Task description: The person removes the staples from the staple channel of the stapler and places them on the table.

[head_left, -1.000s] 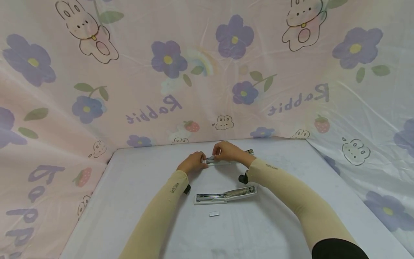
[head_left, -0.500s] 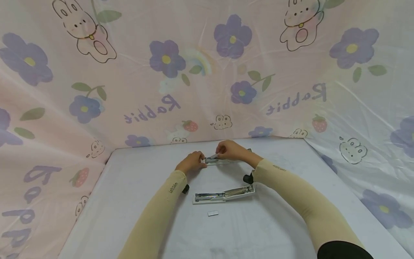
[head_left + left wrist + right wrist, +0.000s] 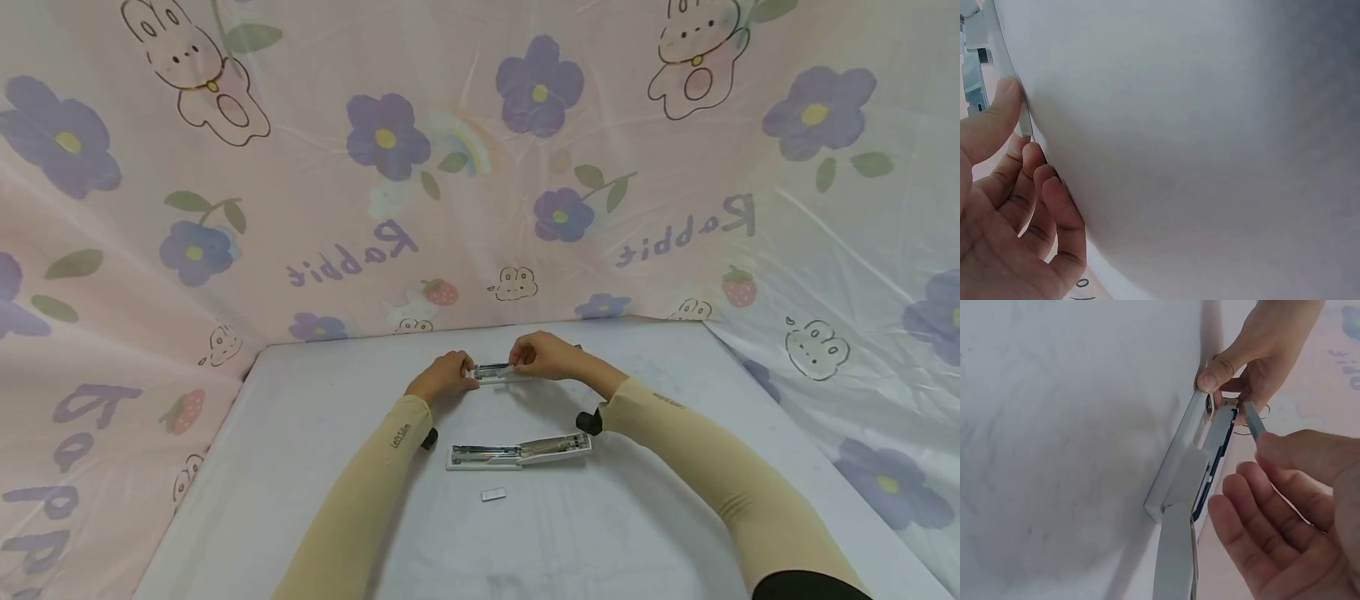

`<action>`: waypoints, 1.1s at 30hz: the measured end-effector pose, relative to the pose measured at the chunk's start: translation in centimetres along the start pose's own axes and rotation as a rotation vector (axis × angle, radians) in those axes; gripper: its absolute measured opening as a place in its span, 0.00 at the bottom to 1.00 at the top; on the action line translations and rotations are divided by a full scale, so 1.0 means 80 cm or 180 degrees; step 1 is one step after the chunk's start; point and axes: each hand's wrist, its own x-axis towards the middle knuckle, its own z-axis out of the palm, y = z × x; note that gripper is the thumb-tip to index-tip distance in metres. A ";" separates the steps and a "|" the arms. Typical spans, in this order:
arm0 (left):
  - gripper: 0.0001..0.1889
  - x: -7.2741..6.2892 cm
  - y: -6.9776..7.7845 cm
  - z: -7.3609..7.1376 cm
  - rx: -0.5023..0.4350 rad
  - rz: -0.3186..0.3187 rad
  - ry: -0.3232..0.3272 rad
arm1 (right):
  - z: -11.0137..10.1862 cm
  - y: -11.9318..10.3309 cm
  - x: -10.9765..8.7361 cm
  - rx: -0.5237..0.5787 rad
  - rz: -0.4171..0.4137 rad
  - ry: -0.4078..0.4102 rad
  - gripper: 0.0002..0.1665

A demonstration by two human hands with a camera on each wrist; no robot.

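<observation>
An opened stapler lies toward the back of the white table. My left hand grips its left end, the thumb on the near side, as the left wrist view also shows. Between thumb and forefinger, my right hand pinches a small grey strip of staples. That strip is held just above the stapler's metal channel, apart from it in the right wrist view. The right hand's other fingers are loosely bent. In the head view, the right hand hides part of the stapler's raised top.
A second opened stapler lies nearer on the table, hinged wide. In front of it rests another small staple strip. A patterned cloth hangs behind the table.
My right hand has drawn back slightly to the right along the stapler, uncovering more of its channel. My left hand has kept its hold on the stapler's end.
</observation>
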 end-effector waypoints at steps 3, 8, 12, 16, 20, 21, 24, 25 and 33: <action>0.18 -0.001 0.000 0.001 -0.0013 0.0003 0.0011 | -0.001 0.001 -0.005 0.0017 0.0001 -0.0047 0.04; 0.18 -0.003 0.002 0.002 -0.0050 -0.0036 -0.0013 | -0.002 0.008 -0.013 0.0015 0.0008 -0.0191 0.06; 0.18 -0.004 0.001 0.002 -0.0028 -0.0041 0.0020 | -0.001 0.016 -0.019 -0.0032 -0.0026 -0.0277 0.06; 0.18 -0.005 0.000 0.003 -0.0011 -0.0038 0.0046 | 0.002 0.021 -0.023 -0.0059 0.0017 -0.0311 0.05; 0.18 -0.005 0.001 0.004 -0.0008 -0.0026 0.0040 | 0.005 0.024 -0.027 -0.0032 0.0141 -0.0355 0.05; 0.17 -0.005 0.001 0.004 -0.0009 -0.0025 0.0037 | 0.005 0.024 -0.028 -0.0024 0.0165 -0.0368 0.04; 0.17 -0.005 0.001 0.004 -0.0013 -0.0028 0.0034 | 0.007 0.025 -0.031 0.0005 0.0200 -0.0424 0.04; 0.17 -0.005 0.001 0.004 -0.0015 -0.0029 0.0034 | 0.007 0.026 -0.032 0.0017 0.0205 -0.0440 0.04; 0.17 -0.004 0.000 0.005 0.0040 -0.0021 0.0042 | 0.009 0.034 -0.038 0.0040 0.0063 -0.0464 0.05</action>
